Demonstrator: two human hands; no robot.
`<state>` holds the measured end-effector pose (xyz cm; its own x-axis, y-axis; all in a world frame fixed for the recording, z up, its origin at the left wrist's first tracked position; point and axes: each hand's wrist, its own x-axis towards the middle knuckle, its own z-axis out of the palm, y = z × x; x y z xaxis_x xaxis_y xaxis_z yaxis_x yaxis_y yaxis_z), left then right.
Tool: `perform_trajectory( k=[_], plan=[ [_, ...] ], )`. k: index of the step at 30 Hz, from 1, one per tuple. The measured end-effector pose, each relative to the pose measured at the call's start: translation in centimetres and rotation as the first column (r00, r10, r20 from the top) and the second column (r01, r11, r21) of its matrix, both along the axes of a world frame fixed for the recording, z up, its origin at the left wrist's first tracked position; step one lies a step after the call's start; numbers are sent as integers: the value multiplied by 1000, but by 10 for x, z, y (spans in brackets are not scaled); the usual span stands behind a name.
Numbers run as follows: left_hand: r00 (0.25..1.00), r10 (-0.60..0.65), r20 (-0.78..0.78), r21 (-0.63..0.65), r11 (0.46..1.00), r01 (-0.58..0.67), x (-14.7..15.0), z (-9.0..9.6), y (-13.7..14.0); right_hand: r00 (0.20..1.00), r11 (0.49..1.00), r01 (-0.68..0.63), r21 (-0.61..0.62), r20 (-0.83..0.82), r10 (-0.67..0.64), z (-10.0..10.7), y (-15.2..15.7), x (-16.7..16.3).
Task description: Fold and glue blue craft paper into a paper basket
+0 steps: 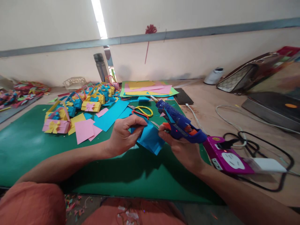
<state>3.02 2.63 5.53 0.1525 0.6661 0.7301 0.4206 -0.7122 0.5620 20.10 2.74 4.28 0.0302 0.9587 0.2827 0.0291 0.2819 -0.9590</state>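
Observation:
My left hand (125, 134) pinches the upper left edge of a folded blue paper piece (152, 137) between thumb and fingers. On its other side, my right hand (182, 148) is closed, with its fingertips at the right edge of the paper; part of its grip is hidden. A blue glue gun (177, 120) lies just above my right hand, its nozzle pointing up and left, with orange parts showing. Beyond the paper lie scissors with yellow handles (146, 111) and a red handle (140, 114). A thin silver blade-like piece (155, 124) shows between paper and gun.
Several small paper baskets (56, 125) stand at left, near pink paper pieces (84, 130) and a blue sheet (112, 115) on the green mat (112, 178). Coloured sheets (150, 88) and a phone (184, 96) lie behind. A purple power strip (227, 157) with cables sits right.

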Motion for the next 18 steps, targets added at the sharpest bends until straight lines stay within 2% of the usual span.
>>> perform_trajectory(
  k=[6, 12, 18],
  plan=[
    [999, -9, -49, 72, 997, 12, -2, -1, -1, 999, 1000, -6, 20, 38, 6, 6, -1, 1],
    [995, -99, 21, -27, 995, 100, -1, 0, -2, 996, 999, 3, 44, 94, -7, 8, 0, 1],
    [990, -136, 44, -28, 990, 138, 1, -4, 0, 993, 995, -11, 99, 122, -1, -1, 2, 2]
  ],
)
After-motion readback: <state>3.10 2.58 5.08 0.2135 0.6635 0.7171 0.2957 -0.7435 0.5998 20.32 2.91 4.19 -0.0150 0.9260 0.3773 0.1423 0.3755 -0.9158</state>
